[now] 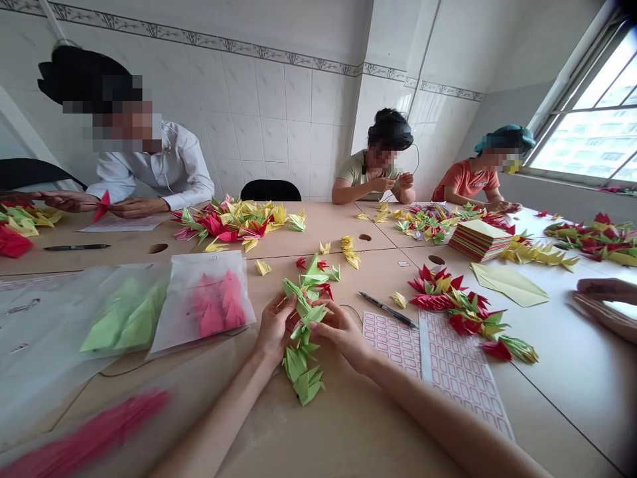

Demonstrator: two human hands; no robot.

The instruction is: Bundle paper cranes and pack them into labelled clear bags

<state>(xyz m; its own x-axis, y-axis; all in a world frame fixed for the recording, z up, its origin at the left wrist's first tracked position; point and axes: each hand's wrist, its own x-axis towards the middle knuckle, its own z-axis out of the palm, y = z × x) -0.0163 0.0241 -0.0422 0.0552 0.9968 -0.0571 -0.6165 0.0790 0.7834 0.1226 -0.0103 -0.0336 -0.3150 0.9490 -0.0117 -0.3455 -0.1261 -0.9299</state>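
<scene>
Close in front of me a bunch of green folded paper cranes (pixel 302 382) is held above the table. My left hand (pixel 275 328) is closed round its left side, thumb on top. My right hand (pixel 344 335) pinches the same bunch from the right, fingers bent over the folded paper. The lower cranes hang free below my hands. Just beyond my fingertips lie more green paper pieces and small red ones (pixel 322 265). A black pen (pixel 388 309) and sheets of red-bordered labels (pixel 460 362) lie right of my right hand.
Plastic bags with green (pixel 124 315) and pink (pixel 219 302) folded paper lie left. Red and yellow cranes (pixel 455 299) and a stack of coloured paper (pixel 478 240) lie right. Across the table (pixel 308 229), several people work near a crane pile (pixel 239 219); another hand (pixel 604 290) shows at right.
</scene>
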